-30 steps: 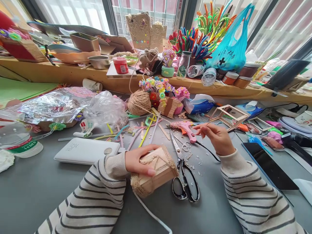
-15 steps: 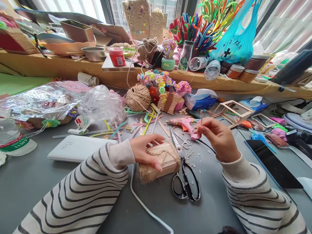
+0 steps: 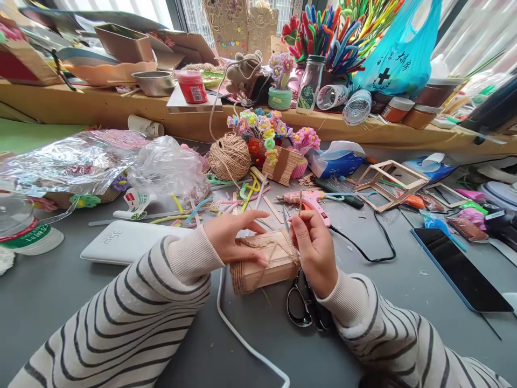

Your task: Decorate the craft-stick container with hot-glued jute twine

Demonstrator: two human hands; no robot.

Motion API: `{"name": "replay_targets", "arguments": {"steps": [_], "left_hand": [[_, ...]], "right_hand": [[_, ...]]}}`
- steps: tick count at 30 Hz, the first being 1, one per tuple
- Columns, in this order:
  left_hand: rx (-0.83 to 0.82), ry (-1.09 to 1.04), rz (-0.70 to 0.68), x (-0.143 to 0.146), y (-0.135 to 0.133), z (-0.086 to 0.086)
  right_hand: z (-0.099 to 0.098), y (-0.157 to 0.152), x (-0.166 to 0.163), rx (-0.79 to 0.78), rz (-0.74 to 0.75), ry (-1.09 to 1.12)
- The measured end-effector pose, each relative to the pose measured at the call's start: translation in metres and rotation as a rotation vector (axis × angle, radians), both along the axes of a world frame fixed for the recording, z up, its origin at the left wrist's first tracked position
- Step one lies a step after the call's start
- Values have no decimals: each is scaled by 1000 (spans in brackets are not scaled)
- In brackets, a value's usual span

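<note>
Long cream sleeves (image 3: 133,318) with thin, dark, wavy stripes, loose and softly creased, end in snug, ribbed cuffs (image 3: 191,258) of plain pale beige.

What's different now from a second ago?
The right hand, pinching a thin brown piece, has moved left, to the right end of the wooden twine-trimmed box, and hides part of the black-handled metal scissors. The left hand still holds the box; the brown ball of twine and pink glue gun lie as before.
</note>
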State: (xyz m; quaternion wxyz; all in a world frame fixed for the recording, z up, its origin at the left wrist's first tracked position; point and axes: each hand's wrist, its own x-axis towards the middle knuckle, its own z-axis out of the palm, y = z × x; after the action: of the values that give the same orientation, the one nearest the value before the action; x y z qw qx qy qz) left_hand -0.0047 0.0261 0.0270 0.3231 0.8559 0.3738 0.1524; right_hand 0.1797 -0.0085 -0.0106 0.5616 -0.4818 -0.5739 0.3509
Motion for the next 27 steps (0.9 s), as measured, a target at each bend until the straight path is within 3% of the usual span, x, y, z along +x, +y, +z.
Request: {"name": "replay_targets", "arguments": {"steps": [10,14,19,24,27], "left_hand": [[210,82,63,4,-36,-16],[74,71,72,3,-30,-11],[-112,59,37,0,-25,-4],[66,-103,54,-2,-31,-8],[159,-156,105,-2,-39,-12]], "right_hand": [[-6,1,-3,6,-37,-21],[2,5,7,58,3,-82],[20,4,35,339,104,-433],[24,-8,48,378,259,-551],[25,-15,45,372,275,-550]]}}
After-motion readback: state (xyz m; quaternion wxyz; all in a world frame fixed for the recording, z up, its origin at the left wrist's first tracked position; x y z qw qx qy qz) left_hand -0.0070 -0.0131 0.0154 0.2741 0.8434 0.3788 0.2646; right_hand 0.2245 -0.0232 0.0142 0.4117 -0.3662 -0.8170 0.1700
